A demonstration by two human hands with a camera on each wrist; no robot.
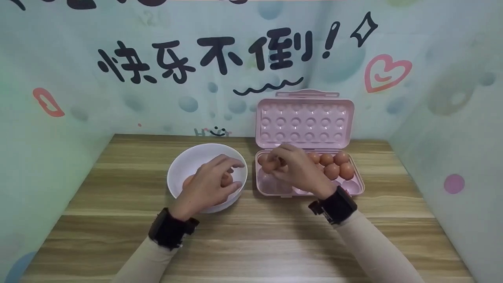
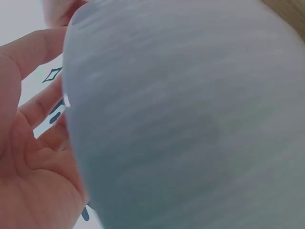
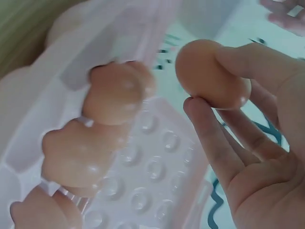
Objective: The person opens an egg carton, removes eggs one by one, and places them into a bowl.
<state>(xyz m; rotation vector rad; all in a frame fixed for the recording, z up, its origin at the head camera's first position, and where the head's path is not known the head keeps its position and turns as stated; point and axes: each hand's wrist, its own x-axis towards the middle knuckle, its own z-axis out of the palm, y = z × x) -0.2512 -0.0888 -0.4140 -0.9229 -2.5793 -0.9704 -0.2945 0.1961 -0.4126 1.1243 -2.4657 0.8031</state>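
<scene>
My right hand (image 1: pixel 298 167) pinches a brown egg (image 3: pixel 209 74) between thumb and fingers, above the left part of a pink egg carton (image 1: pixel 279 186). Several brown eggs (image 1: pixel 332 171) sit in the carton's cups, mostly in its two farther rows on the right. Over a white bowl (image 1: pixel 186 159) hovers my left hand (image 1: pixel 208 182), thumb and fingers apart and loosely bent. Brown eggs (image 1: pixel 226 179) lie in the bowl, partly hidden by that hand. In the left wrist view, the bowl's outer wall (image 2: pixel 190 119) covers most of the picture, and no egg shows in the palm.
The carton's dimpled lid (image 1: pixel 304 122) stands upright at the back, against a printed cloth backdrop (image 1: pixel 220 106). Bowl and carton stand side by side on a wood-grain table (image 1: pixel 251 239), with cloth walls left and right.
</scene>
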